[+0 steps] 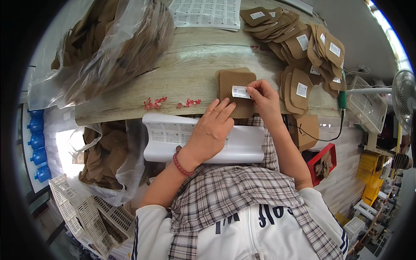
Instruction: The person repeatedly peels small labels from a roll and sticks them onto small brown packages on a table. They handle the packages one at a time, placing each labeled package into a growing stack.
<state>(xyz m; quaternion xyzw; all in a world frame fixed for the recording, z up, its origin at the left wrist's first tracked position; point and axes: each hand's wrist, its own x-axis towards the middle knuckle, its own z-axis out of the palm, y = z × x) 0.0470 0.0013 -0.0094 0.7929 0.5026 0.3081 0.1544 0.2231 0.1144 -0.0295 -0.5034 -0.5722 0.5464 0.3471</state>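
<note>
A small stack of brown textured pads (pixel 236 79) with rounded corners lies at the table's near edge. My right hand (pixel 265 102) pinches the right end of a white printed label (pixel 239 92) between thumb and fingers, over the top pad. The label lies against the pad or just above it; I cannot tell which. My left hand (pixel 208 132) is open, its outstretched fingertips resting on the pad's lower left part. Beneath that hand, a curled white sheet of labels (pixel 162 138) lies across my lap, below the table edge.
Labelled brown pads (pixel 299 90) form heaps at the right of the table (pixel 195 56). Another label sheet (pixel 206 12) lies at the far side. Clear plastic bags of brown pieces (pixel 125 56) stand at left, on and below the table. A red box (pixel 322 164) sits at lower right.
</note>
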